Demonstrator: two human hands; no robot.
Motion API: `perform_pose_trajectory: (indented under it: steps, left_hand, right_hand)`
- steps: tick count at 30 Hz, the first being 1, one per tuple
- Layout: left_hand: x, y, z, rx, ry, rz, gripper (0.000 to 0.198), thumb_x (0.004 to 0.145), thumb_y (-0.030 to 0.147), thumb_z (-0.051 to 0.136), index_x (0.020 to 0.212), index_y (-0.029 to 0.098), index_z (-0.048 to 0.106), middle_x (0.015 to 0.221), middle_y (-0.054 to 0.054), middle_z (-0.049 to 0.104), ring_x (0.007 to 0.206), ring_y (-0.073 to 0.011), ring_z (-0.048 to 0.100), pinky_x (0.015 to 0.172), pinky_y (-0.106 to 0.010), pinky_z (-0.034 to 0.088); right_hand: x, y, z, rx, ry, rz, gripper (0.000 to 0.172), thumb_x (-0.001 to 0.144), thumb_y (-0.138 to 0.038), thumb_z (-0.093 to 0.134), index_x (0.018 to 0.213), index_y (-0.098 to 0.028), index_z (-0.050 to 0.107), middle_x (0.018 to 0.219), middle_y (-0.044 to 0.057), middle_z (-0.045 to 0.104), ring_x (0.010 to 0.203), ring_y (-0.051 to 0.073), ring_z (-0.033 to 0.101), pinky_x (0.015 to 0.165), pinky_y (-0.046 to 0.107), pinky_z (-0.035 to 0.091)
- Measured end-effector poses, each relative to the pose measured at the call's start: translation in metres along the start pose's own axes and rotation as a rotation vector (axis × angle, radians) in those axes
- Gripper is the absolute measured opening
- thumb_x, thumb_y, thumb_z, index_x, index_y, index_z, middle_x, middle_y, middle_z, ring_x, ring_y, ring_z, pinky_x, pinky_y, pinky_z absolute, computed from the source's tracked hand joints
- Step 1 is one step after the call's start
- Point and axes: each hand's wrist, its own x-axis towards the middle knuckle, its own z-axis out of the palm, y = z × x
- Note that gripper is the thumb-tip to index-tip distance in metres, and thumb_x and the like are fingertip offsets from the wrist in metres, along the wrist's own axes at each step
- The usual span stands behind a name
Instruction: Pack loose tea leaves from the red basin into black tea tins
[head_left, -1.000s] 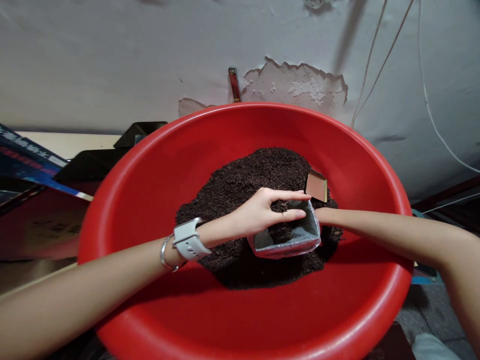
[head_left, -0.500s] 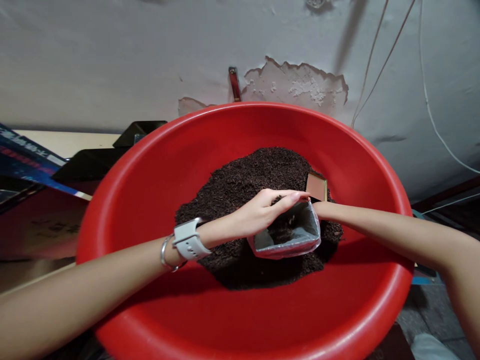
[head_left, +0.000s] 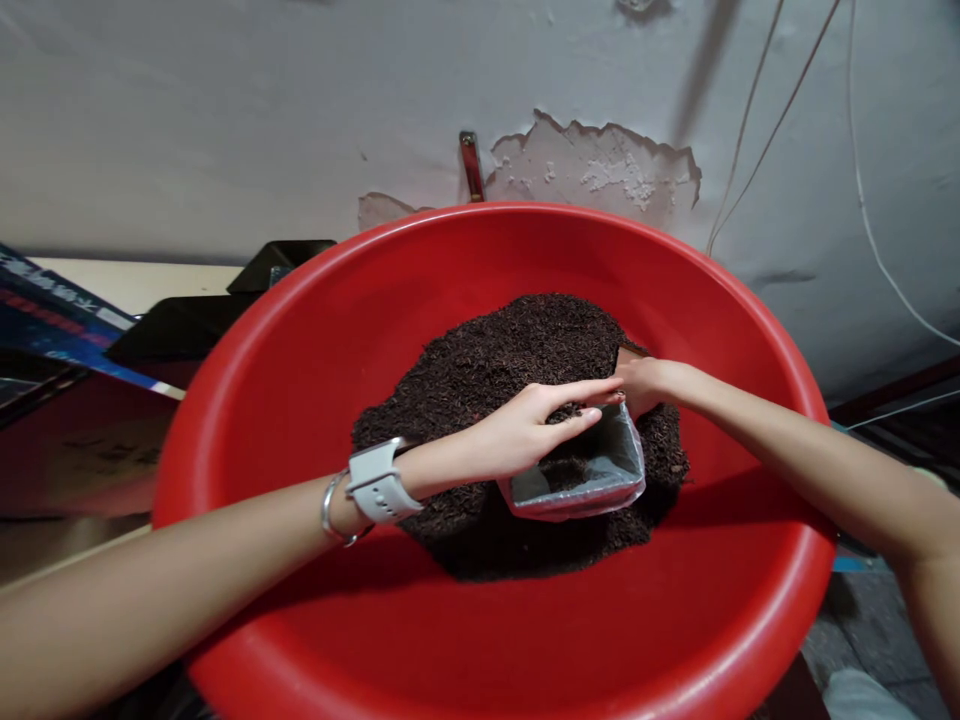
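A large red plastic basin [head_left: 300, 330] holds a heap of dark loose granules [head_left: 495, 350], like dried tea leaves. An open silver-lined pouch [head_left: 600, 470] stands tilted in the heap. My left hand [head_left: 525, 430], with a white watch and a bangle on the wrist, is pinched on some granules over the pouch mouth. My right hand [head_left: 643, 383] is curled at the pouch's far corner. It covers most of a small gold-brown square piece [head_left: 622, 352]. What the right fingers grip is hidden.
The basin fills most of the view and sits against a grey wall with peeling paint [head_left: 592, 165] and thin hanging cables [head_left: 750, 110]. A black box [head_left: 187, 325] and a blue printed carton [head_left: 52, 320] lie to the left of the basin.
My right hand has risen from behind the pouch onto the gold-brown square piece. My left hand's fingers have closed into a pinch over the pouch mouth.
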Motion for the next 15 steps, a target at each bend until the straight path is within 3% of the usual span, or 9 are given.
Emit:
perform_pose_trajectory:
  steps: [3,6,15]
  left_hand:
    - [0.000,-0.002,0.000,0.011,-0.008,0.001,0.042,0.090,0.027,0.047,0.132,0.021,0.048,0.128,-0.006,0.057,0.115,-0.0184,0.056,0.100,-0.037,0.042]
    - [0.000,-0.004,0.000,0.022,-0.019,0.017,0.044,0.089,0.025,0.050,0.132,0.022,0.048,0.128,-0.005,0.057,0.114,-0.0180,0.056,0.101,-0.036,0.041]
    - [-0.001,-0.005,-0.001,0.099,-0.102,0.027,0.041,0.082,0.022,0.061,0.122,0.019,0.058,0.121,-0.006,0.062,0.107,-0.0195,0.061,0.092,-0.029,0.046]
  right_hand:
    - [-0.012,0.004,-0.019,-0.072,-0.038,0.038,0.035,0.063,-0.033,0.069,0.092,-0.016,0.071,0.090,0.015,0.068,0.076,0.026,0.064,0.058,0.030,0.041]
    - [-0.020,0.011,-0.029,0.001,0.124,-0.006,0.037,0.065,-0.037,0.065,0.097,-0.020,0.069,0.083,0.011,0.066,0.074,0.024,0.062,0.057,0.028,0.037]
    - [-0.030,0.005,-0.037,0.387,0.372,-0.122,0.017,0.063,-0.026,0.061,0.078,-0.017,0.063,0.059,-0.002,0.049,0.057,0.010,0.040,0.057,0.023,0.030]
